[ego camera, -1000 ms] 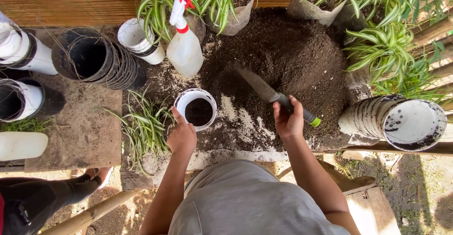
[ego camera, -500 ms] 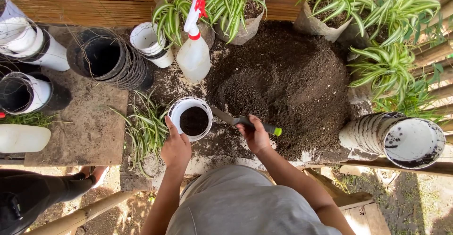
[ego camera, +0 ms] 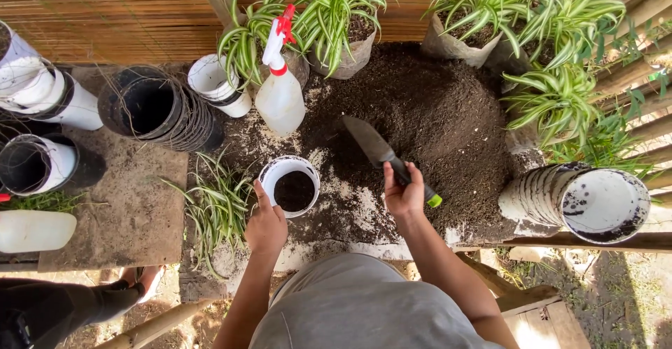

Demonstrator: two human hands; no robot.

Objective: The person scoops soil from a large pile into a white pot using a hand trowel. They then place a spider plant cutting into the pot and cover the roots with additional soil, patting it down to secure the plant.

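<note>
Soil filled only the bottom of the small round white plastic pot (ego camera: 290, 184), which stood just left of the frame's centre on the grit-strewn board. The left hand (ego camera: 266, 224) gripped its near rim, thumb along the side, and steadied it. The right hand (ego camera: 404, 193) was clenched round the dark handle of a grey metal trowel with a green end cap (ego camera: 387, 156), blade pointing up-left above the near edge of the large dark heap of potting soil (ego camera: 427, 118), right of the pot. I could not tell whether the blade carried soil. Filling cleanly seemed to call for a level blade brought low over the pot's mouth, with the pot held firmly, since spilled soil already lay around it. Loose green-and-white striped plantlets (ego camera: 217, 198) lay just left of the pot, and a translucent spray bottle with a red trigger (ego camera: 278, 90) stood above it.
</note>
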